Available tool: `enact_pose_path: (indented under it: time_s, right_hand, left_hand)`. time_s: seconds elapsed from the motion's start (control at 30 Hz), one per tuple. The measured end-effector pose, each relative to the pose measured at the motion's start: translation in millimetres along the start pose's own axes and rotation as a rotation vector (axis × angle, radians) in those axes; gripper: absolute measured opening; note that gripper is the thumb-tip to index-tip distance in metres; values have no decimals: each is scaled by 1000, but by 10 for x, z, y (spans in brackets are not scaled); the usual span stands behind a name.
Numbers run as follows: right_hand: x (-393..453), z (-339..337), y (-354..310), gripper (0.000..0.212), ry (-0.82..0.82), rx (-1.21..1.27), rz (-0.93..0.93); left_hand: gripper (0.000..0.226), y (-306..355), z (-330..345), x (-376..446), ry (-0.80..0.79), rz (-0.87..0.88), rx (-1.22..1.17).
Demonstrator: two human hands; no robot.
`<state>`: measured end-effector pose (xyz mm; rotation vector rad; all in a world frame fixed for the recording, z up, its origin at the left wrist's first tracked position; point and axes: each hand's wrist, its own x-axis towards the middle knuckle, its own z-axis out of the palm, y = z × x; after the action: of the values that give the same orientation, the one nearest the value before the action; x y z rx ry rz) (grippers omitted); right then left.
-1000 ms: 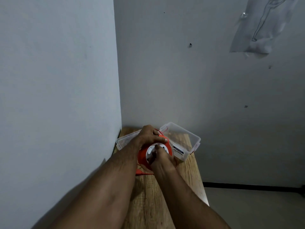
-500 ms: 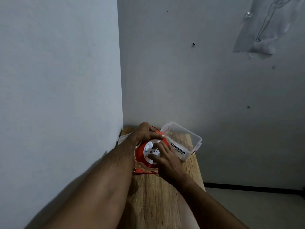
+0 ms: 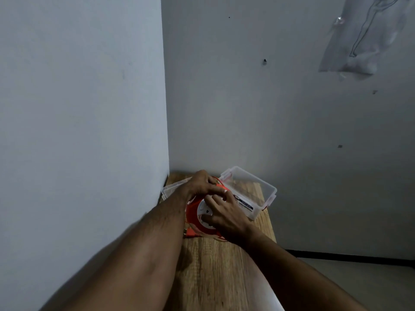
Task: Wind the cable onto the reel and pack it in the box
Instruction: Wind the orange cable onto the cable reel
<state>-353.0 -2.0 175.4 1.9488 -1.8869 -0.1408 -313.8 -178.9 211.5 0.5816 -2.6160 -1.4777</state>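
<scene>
The orange cable reel stood on its edge on the wooden table, near the far corner where the two walls met. Its white hub face was turned toward the camera. The left hand gripped the top of the reel, fingers curled over the rim. The right hand lay across the hub face with fingers bent and the thumb pressed against the white disc; whether it pinched a knob there could not be determined. A short length of orange cable lay on the table at the base of the reel, touching it. The clear plastic box stood open just behind and to the right of the reel, a label on its near wall. A clear lid lay behind the left hand, partly hidden. A plastic sheet hung on the far wall
</scene>
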Motion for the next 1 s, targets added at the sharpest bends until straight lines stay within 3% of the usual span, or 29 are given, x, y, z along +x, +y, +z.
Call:
enact_pose_path:
  time_s: [0.17,0.3,0.53,0.6,0.73,0.8,0.87,0.93,1.0]
  right_hand:
    - [12,7,-8,68,61,147,239]
    - [31,-19,-154,58,172,473,626]
    - [283,-63,-508,47,555,1024,1327]
    - [370,-70,-542,57,606,1255,1581]
    - [528,-205,-420,90,689,1967,2154]
    - [543,-252,-366,92,751,2111,2192]
    - [547,-248,-382,88,738,2124,2113]
    - [508,-217,-430,78,687,1936,2045]
    - [417,-185,-461,53,655,1519,1832]
  left_hand:
    - [26,9,3,1,43,2,-9]
    - [49,36,1,22,85,-37,-21]
    - [42,35,40,69,141,-46,-6]
    - [45,12,83,77,136,-43,-8]
    - [48,-45,140,87,125,-58,-7]
    - [47,-49,126,85,98,-61,-3]
    - [44,-38,91,87,90,-66,-3]
    - [45,-23,55,91,98,-85,-11]
    - [49,-7,28,89,101,-98,-21]
